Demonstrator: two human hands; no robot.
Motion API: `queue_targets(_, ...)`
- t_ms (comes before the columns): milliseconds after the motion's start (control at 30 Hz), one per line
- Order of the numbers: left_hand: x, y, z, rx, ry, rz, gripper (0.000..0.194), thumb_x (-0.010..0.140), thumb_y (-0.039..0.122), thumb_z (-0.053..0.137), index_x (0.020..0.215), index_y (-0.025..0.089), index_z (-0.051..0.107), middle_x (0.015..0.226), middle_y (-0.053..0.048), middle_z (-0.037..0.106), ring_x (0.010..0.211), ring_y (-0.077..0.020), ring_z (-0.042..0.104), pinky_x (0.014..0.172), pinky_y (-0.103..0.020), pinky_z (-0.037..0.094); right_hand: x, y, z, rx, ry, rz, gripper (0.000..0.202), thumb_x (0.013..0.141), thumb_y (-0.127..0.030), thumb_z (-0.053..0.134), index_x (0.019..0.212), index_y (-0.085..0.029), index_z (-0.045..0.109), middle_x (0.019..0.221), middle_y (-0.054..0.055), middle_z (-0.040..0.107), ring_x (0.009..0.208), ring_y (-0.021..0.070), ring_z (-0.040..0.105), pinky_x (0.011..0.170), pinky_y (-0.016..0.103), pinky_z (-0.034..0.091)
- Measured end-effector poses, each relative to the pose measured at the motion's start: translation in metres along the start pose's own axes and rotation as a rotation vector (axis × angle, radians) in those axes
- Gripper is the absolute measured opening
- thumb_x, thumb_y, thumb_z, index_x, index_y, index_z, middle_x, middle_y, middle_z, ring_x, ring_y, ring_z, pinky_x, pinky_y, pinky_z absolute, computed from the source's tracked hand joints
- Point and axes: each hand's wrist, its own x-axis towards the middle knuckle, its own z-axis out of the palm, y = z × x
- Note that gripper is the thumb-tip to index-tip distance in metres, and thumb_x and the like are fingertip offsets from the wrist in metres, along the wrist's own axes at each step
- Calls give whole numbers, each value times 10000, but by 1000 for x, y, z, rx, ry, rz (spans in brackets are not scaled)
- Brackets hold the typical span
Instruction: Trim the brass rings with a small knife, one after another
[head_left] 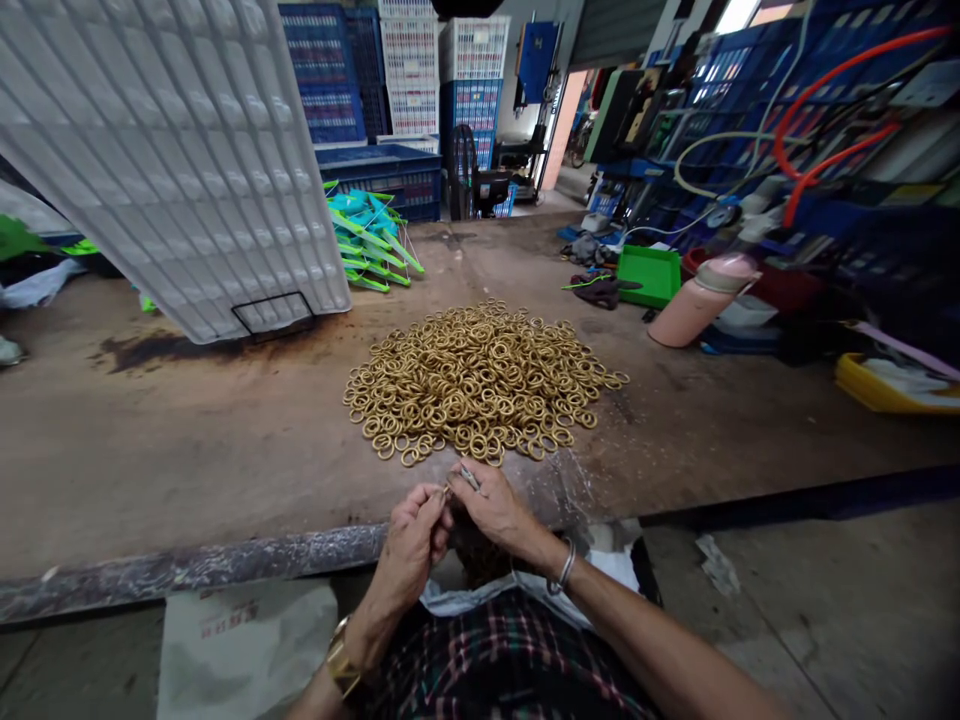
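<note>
Left hand (pixel 414 530) is pinching a small gold-toned ring (pixel 448 489) at the fingertips, other fingers curling in; right hand (pixel 491 505) is gripping a slim grey metallic tool (pixel 470 478), its tip too small to read, and is meeting the left at the ring, just off the table's near edge. Smooth round silvery bangle (pixel 564 568) is circling the right wrist, shiny gold watch (pixel 343 660) the left. Just beyond, a low mound of dull gold rings (pixel 480 375) is spreading on the worn, scratched brown table (pixel 247 440). Ribbed translucent white panel (pixel 202 150) is leaning at left; glossy green tray (pixel 649 275) and pink cylindrical bottle (pixel 694 308) are sitting right.
</note>
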Motion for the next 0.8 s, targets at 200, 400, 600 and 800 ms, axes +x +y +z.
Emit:
queue_targets(200,-1,-4,0,-27,12,-1,345,721,491,611,729,179,465,568,72,465,383,-19,310,345,-135,203,-2,4,0,38,-1,-1,214,842,-282,408,671,-176,481,582,-46,472,564,88,435,552,206,348)
queue_targets(400,-3,-4,-1,-79,-6,-3,339,716,477,627,738,177,470,577,71,470,394,-18,321,349,-132,207,-1,10,1,24,-9,-12,223,852,-267,385,685,-171,498,579,-37,490,556,93,457,560,210,352)
queue_targets(600,-4,1,0,-80,56,-7,389,655,507,668,710,185,457,553,75,475,378,-22,325,334,-134,208,-8,5,-1,-271,-62,-77,202,848,-198,386,681,-176,498,592,-27,489,557,97,417,548,209,297)
queue_targets(800,-4,-2,-2,-13,92,31,394,660,524,660,697,181,468,531,71,477,370,-25,329,330,-133,224,-14,1,0,-541,-163,-115,160,734,-74,443,798,-175,549,665,-1,554,601,114,439,562,229,257)
